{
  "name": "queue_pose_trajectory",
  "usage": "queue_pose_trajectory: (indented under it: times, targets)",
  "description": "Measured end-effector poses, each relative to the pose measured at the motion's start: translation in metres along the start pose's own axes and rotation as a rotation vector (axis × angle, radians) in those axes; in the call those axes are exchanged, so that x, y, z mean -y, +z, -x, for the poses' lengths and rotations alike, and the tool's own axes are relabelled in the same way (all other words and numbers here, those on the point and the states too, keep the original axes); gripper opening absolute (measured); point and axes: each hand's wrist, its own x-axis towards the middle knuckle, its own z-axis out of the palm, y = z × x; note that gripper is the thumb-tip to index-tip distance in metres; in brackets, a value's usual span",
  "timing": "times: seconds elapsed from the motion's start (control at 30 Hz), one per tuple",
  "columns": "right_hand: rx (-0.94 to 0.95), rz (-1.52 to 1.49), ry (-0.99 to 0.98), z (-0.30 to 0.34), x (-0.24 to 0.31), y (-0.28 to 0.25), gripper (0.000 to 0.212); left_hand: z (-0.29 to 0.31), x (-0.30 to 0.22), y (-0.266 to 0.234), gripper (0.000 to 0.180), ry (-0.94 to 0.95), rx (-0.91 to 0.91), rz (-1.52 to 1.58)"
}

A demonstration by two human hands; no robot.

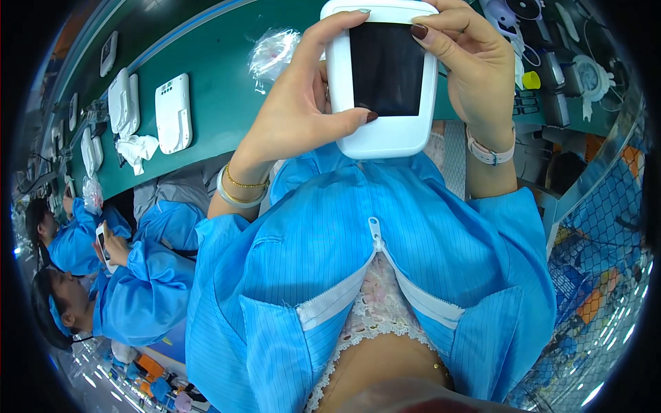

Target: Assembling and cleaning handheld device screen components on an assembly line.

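Note:
Between my two hands is a white handheld device with rounded corners and a dark, blank screen. My left hand grips its left side, the thumb lying on the frame at the screen's lower left corner and a finger reaching the top edge. At the upper right, my right hand holds the device's edge, with the thumb by the screen's top right corner. The device is raised in front of my body, over the table edge. Its back is hidden.
On the green table lie a crumpled clear plastic bag and several white devices, one face down beside white tissue. A yellow cap and a white fan-like part are at right. Two co-workers in blue sit at left.

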Motion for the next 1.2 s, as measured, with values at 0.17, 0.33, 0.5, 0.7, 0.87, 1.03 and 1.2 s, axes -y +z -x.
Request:
queue_pose_trajectory:
  times: [0.17, 0.33, 0.5, 0.7, 0.87, 1.03, 1.2]
  targets:
    - [-0.173, 0.91, 0.083, 0.003, 0.023, 0.027, 0.01, 0.001, -0.003, 0.0, 0.088, -0.02, 0.0, -0.011]
    - [-0.004, 1.559, -0.467, 0.01, 0.012, 0.012, 0.013, 0.004, -0.002, 0.0, 0.087, -0.047, 0.0, -0.033]
    - [0.146, 1.568, -0.603, 0.021, 0.007, 0.015, 0.021, -0.005, -0.026, 0.009, 0.094, -0.275, -0.105, 0.196]
    - [0.244, 1.48, -0.657, 0.038, 0.029, 0.041, 0.01, -0.011, -0.036, 0.0, 0.094, -0.219, -0.157, 0.242]
    - [-0.043, 1.303, -0.779, 0.062, 0.017, 0.056, 0.025, -0.01, -0.036, 0.002, 0.096, -0.239, -0.152, 0.344]
    - [-0.099, 1.352, -0.779, 0.062, 0.029, 0.063, 0.026, 0.001, -0.019, -0.005, 0.093, -0.021, -0.055, -0.093]
    - [-0.115, 1.38, -0.709, 0.061, 0.039, 0.064, 0.026, 0.001, -0.015, 0.0, 0.094, 0.057, -0.058, -0.058]
